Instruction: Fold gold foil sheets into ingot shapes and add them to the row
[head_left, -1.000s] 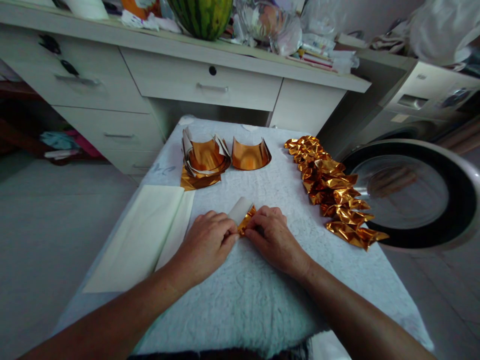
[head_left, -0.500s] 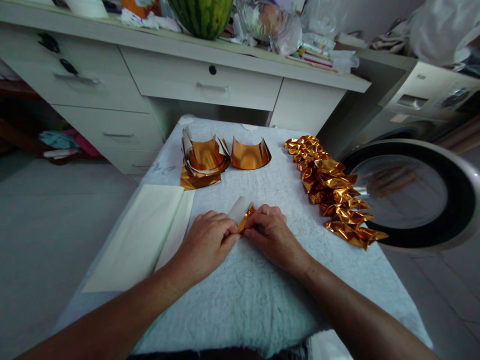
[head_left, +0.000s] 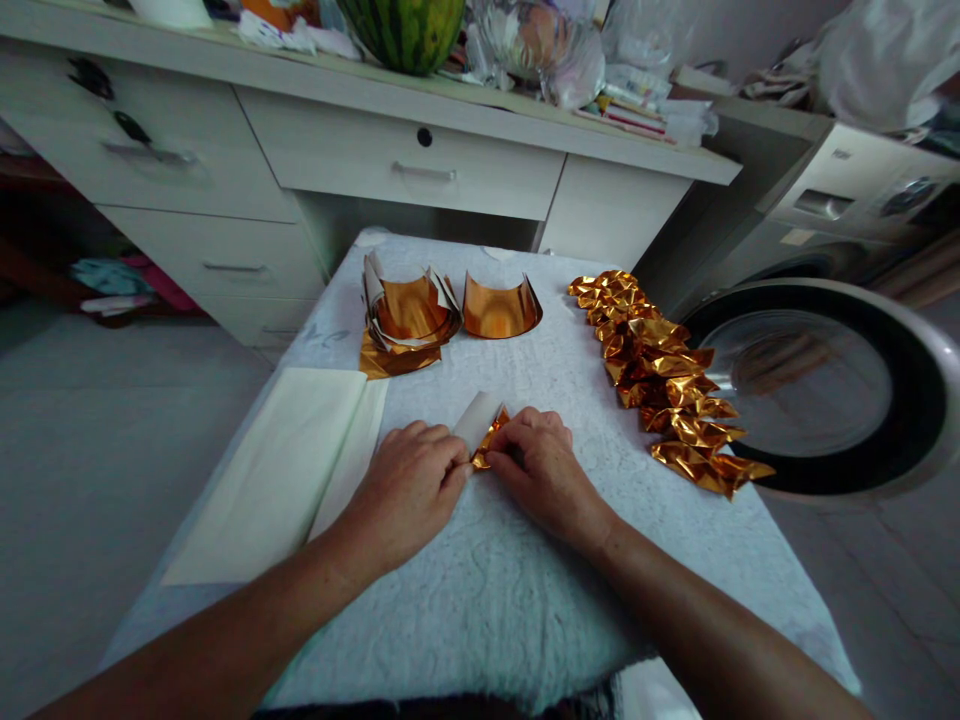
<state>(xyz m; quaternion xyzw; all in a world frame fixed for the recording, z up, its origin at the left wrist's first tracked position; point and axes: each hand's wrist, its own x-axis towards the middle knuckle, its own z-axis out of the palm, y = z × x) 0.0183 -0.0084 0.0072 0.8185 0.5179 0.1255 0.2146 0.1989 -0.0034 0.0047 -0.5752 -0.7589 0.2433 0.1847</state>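
Observation:
Between my hands is a small piece of gold foil paper [head_left: 487, 445] with a pale, plain side [head_left: 477, 420] facing up behind it. My left hand [head_left: 420, 480] pinches its left end with thumb and forefinger. On the other end, the fingers of my right hand [head_left: 536, 460] are closed, covering part of the foil. Farther back stand a stack of curved gold foil sheets [head_left: 411, 310] and a single curved gold sheet [head_left: 501, 308]. To the right lies a row of several folded gold foil pieces [head_left: 660, 370]. White paper sheets [head_left: 277, 470] lie left of my left hand.
A pale cloth [head_left: 480, 620] covers the table. Behind it is a white desk [head_left: 420, 185] with drawers, bearing a watermelon [head_left: 405, 30] and a glass bowl [head_left: 525, 45]. At right, a washing machine's open round door [head_left: 817, 385] comes close to the table edge.
My right fingers have shifted slightly on the foil, and more of its crinkled gold side shows between my hands. Both hands stay in nearly the same place.

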